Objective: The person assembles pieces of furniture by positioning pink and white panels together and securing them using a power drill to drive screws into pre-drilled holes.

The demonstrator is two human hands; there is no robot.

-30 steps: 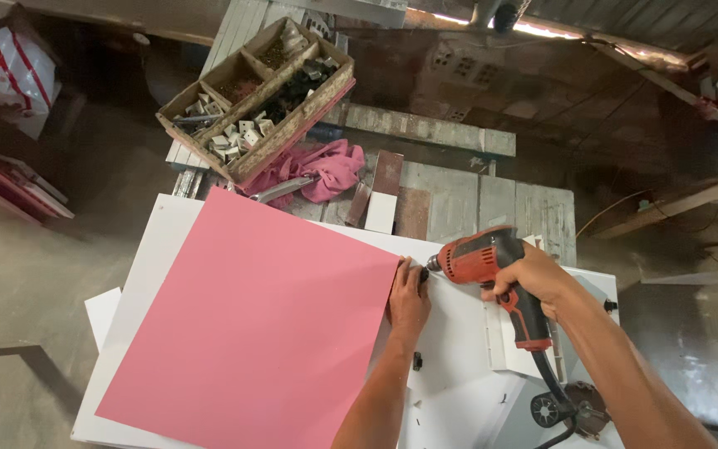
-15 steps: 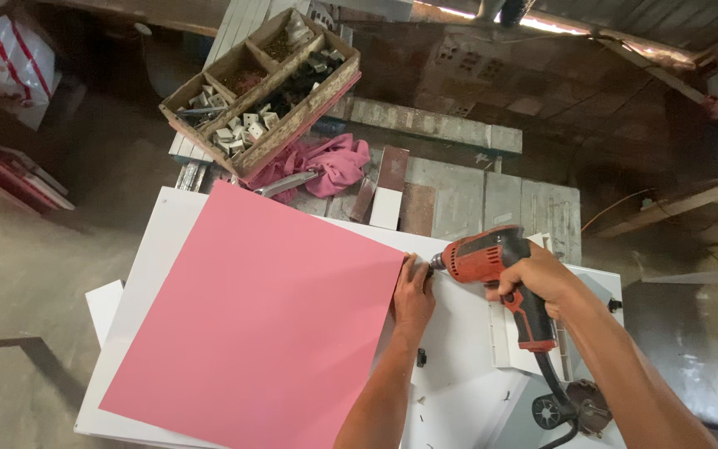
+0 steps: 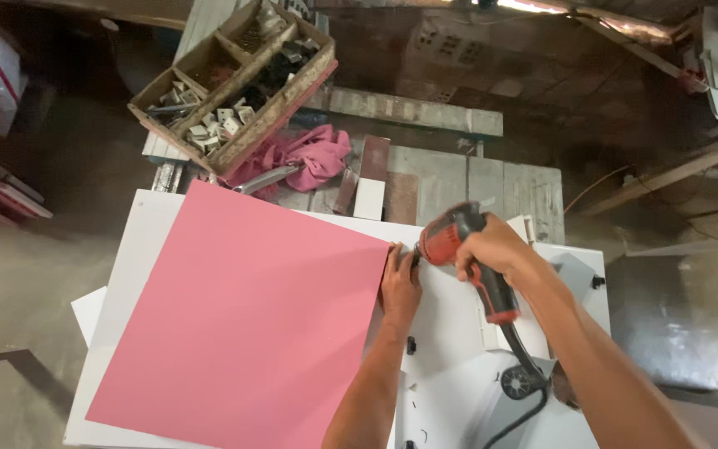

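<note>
The right hand (image 3: 492, 248) is wrapping its fingers tight around a red drill (image 3: 459, 249). The left hand (image 3: 399, 281) is lying flat, fingers together, on the pink panel's (image 3: 247, 324) edge.

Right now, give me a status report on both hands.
Right hand grips red drill, tip at pink panel edge. Left hand flat beside the tip. Nothing blocking.

**Pinks, red and white on the workbench**

The big square board (image 3: 247, 324) is plain flat pink, lying on white panels (image 3: 450, 333). The drill (image 3: 459, 249) is red with black grip parts and a black cord. The rag (image 3: 309, 158) at the bench's far edge is a deeper pink. The wooden tray (image 3: 234, 83) is brown, holding small white and dark pieces. The bench (image 3: 492, 187) planks are weathered grey.
</note>
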